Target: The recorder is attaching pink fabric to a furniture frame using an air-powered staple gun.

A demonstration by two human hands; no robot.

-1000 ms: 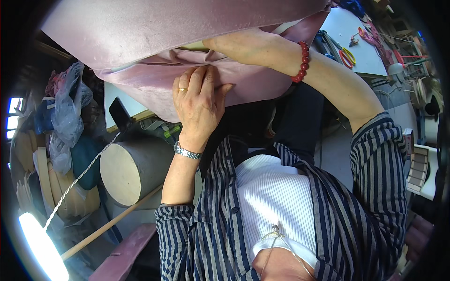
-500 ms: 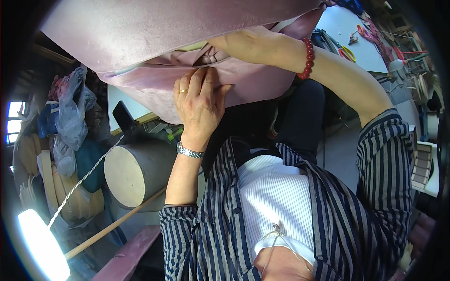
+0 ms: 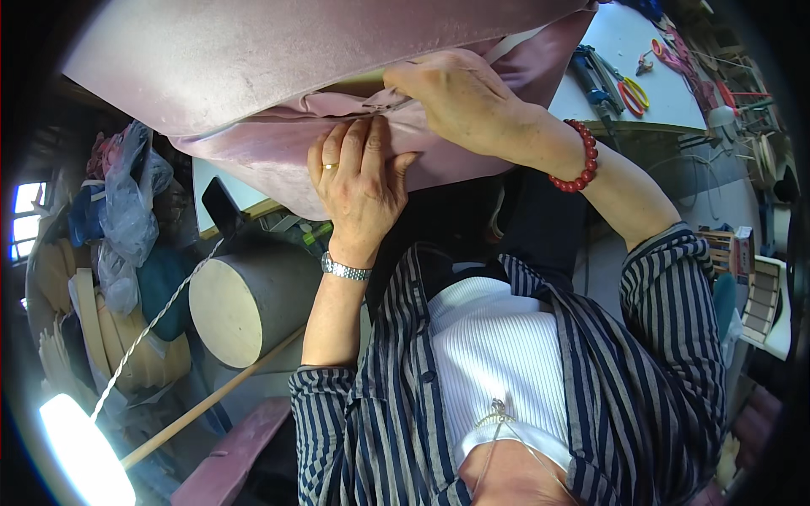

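A large piece covered in pink velvet-like fabric (image 3: 278, 63) fills the top of the view, with a gaping slit along its lower side. Folded pink fabric (image 3: 337, 104) bunches inside this slit. My left hand (image 3: 359, 173) lies flat on the lower panel, fingers stretched and tips at the slit's edge. Beside it to the right, my right hand (image 3: 472, 97) is bent at the slit with its fingers curled in. Creases in the fabric run to those fingers, which appear to pinch it; their tips are hidden.
On the white table (image 3: 675, 88) at the upper right lie red-and-yellow-handled scissors (image 3: 631, 94) and a dark long tool (image 3: 595, 80). A grey cylinder (image 3: 245, 304), a wooden stick (image 3: 211, 401) and a bright lamp (image 3: 84, 451) stand at the left. Plastic bags (image 3: 135, 198) hang there.
My right hand has come out of the slit toward the right and lower, so its back now shows. My left hand has stayed nearly in place on the fabric.
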